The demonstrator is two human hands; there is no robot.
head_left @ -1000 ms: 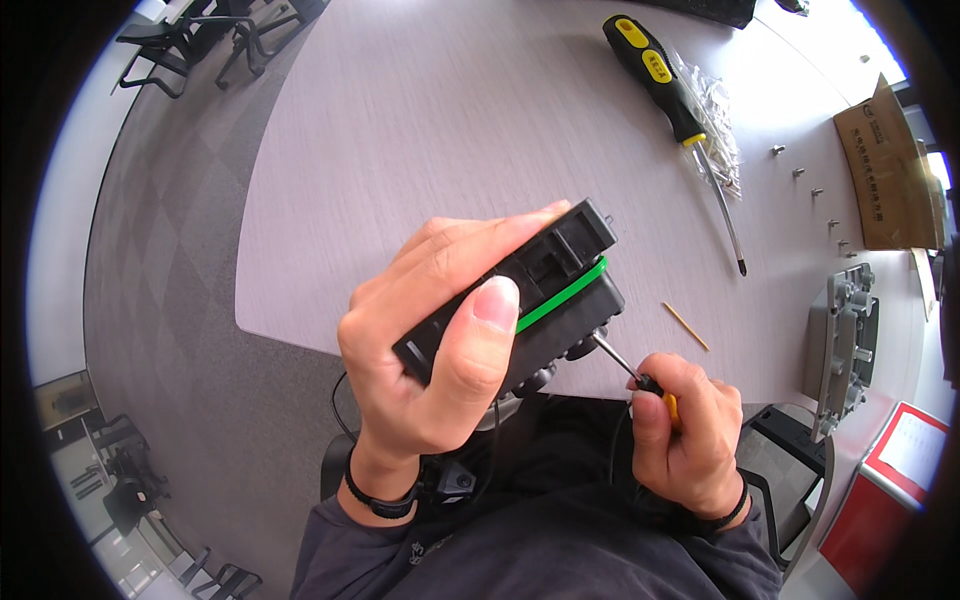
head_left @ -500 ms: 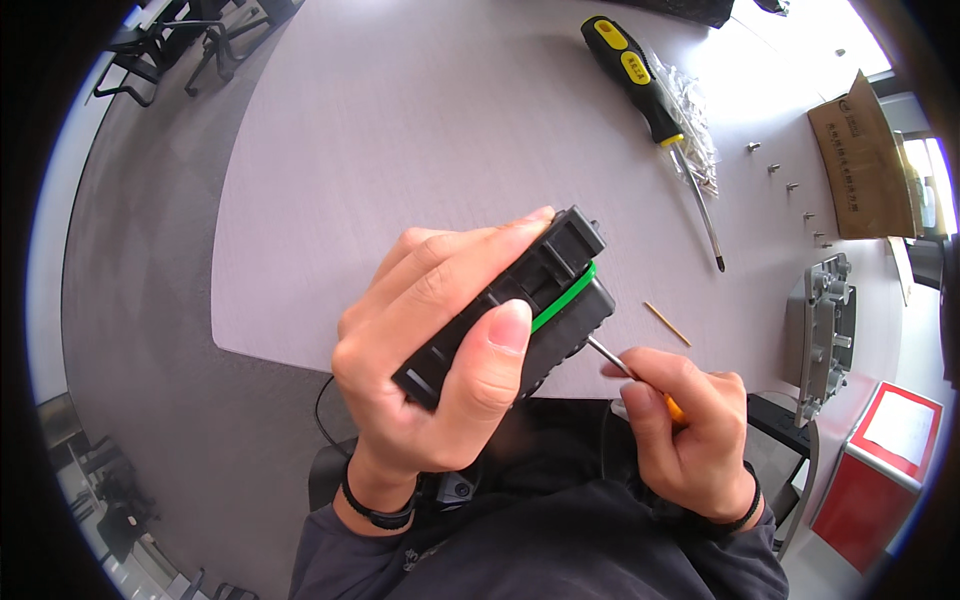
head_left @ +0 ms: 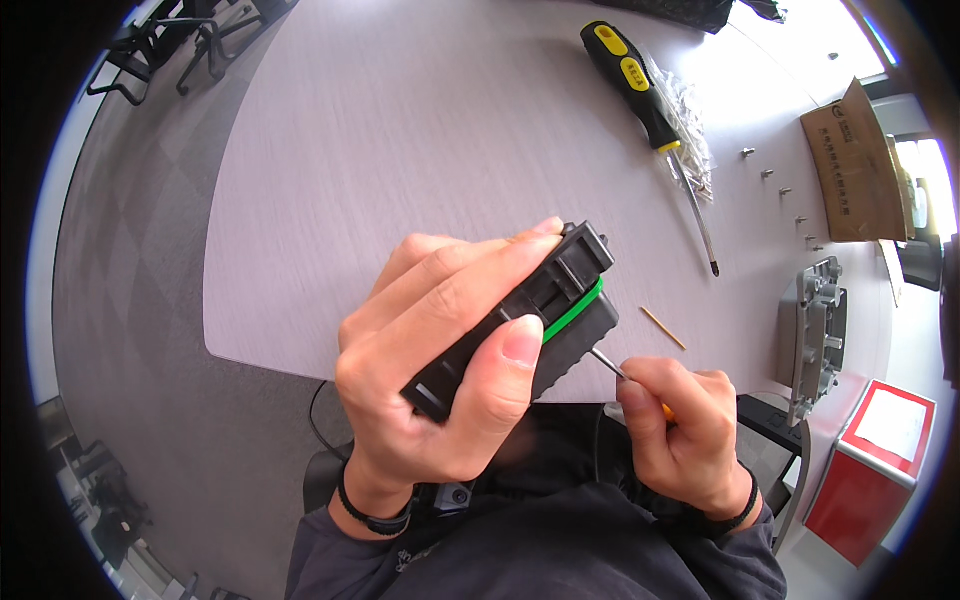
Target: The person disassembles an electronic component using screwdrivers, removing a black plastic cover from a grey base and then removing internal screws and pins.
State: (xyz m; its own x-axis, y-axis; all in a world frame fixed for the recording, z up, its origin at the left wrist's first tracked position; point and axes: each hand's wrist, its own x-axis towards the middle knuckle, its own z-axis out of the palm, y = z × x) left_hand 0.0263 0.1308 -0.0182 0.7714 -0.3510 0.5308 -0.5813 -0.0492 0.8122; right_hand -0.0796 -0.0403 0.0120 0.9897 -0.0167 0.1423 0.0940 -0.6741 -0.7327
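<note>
My left hand [head_left: 450, 340] is wrapped round a black plastic block-shaped part [head_left: 577, 318] with a green stripe, held tilted above the table's near edge. Fingers lie along its far side and the thumb presses the near side. In my right hand [head_left: 685, 430] is a small screwdriver [head_left: 610, 364] with a thin metal shaft and an orange handle, mostly covered by the fingers. The shaft reaches the lower right side of the black part; its tip is hidden there.
On the table [head_left: 400, 150] lie a large black-and-yellow screwdriver [head_left: 635, 75], a clear bag of small white pieces [head_left: 690, 125], several screws [head_left: 767, 174] and a thin wooden stick [head_left: 663, 328]. A grey metal casting [head_left: 815, 335], a cardboard box [head_left: 850, 170] and a red box [head_left: 870, 480] stand at the right.
The black part has shifted slightly right and nearer to me, turning a little. My right hand's fingers have moved along the small screwdriver and changed their pinch.
</note>
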